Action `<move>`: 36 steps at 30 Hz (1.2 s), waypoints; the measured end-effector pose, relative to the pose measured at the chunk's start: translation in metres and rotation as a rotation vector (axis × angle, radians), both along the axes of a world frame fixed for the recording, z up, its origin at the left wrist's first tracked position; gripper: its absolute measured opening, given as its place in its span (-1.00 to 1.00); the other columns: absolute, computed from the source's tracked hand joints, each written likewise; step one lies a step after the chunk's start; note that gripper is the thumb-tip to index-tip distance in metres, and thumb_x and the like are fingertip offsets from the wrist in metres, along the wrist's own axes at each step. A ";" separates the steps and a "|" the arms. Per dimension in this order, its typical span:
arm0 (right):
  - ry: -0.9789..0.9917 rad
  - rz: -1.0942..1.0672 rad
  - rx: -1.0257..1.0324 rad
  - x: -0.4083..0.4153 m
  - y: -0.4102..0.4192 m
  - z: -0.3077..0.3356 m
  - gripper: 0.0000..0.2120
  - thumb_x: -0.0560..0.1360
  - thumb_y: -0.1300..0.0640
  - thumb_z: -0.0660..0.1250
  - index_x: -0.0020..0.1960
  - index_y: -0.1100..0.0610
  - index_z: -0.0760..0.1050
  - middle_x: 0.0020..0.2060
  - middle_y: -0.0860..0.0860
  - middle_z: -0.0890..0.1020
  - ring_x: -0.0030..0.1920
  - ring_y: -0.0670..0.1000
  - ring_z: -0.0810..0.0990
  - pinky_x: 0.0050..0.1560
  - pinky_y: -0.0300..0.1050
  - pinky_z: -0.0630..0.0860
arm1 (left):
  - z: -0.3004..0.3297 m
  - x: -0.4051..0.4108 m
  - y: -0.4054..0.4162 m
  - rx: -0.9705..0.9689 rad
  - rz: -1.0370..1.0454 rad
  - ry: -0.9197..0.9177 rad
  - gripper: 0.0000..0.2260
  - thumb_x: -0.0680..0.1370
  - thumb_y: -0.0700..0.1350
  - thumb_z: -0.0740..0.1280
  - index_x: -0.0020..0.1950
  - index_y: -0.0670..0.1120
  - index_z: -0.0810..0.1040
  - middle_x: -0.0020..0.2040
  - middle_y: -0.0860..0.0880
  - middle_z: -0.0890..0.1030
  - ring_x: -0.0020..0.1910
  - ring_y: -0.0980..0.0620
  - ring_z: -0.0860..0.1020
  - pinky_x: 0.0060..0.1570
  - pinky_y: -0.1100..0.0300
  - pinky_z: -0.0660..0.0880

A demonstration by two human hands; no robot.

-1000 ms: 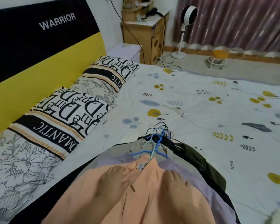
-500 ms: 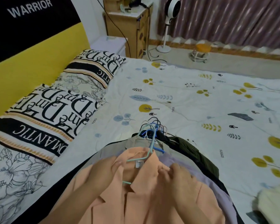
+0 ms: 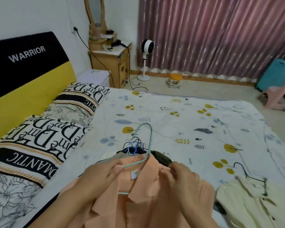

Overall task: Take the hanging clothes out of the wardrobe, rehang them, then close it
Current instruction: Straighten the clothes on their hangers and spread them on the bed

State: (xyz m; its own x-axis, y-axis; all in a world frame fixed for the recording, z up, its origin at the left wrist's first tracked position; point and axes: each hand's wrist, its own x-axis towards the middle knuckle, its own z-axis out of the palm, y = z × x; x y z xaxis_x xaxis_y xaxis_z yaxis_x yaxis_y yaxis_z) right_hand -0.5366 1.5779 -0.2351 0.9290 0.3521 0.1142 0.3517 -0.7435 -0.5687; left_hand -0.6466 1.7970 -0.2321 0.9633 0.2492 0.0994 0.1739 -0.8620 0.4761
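Over the bed's [image 3: 179, 116] near edge, now lifting the orange shirt [image 3: 138, 203] off the pile [image 3: 161, 157], left hand [image 3: 95, 180] and right hand [image 3: 184, 180] pinching its shoulders, green hanger [image 3: 149, 145] rising clear, readying for rehanging.

The orange jacket [image 3: 138, 203] is running off the bottom edge and covering most of the pile of clothes [image 3: 161, 157] beneath. The cream shirt [image 3: 253, 199] is showing blurred, cut off at the right corner.

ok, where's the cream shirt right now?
In the head view the cream shirt lies on the bed at lower right, on a black hanger, just right of the orange jacket.
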 end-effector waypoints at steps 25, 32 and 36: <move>-0.329 0.278 0.210 -0.142 -0.254 0.172 -0.80 0.43 -0.01 0.11 -0.12 0.06 0.46 -0.26 -0.11 0.53 -0.19 -0.02 0.46 -0.15 -0.04 0.37 | 0.189 -0.136 -0.267 0.288 0.088 -0.422 -0.42 0.27 0.41 -0.05 -0.12 0.06 0.54 -0.27 0.10 0.58 -0.20 0.08 0.51 -0.38 0.41 0.20; -0.430 0.019 0.269 -0.170 -0.324 0.210 -0.90 0.39 0.02 0.11 -0.29 -0.14 0.32 -0.33 -0.09 0.52 -0.28 0.00 0.44 -0.30 -0.30 0.31 | 0.231 -0.129 -0.325 0.187 -0.191 -0.495 -0.68 0.52 0.24 0.19 0.17 0.11 0.41 -0.06 0.03 0.61 -0.03 -0.02 0.55 -0.21 0.16 0.37; -0.590 -0.143 0.281 -0.190 -0.365 0.229 -0.84 0.52 0.13 0.19 -0.22 -0.05 0.40 -0.34 -0.07 0.52 -0.34 0.01 0.47 -0.36 -0.21 0.33 | 0.251 -0.128 -0.334 0.187 -0.369 -0.558 -0.48 0.51 0.32 -0.03 0.36 0.08 0.27 -0.13 0.07 0.58 -0.11 0.04 0.52 -0.16 0.16 0.41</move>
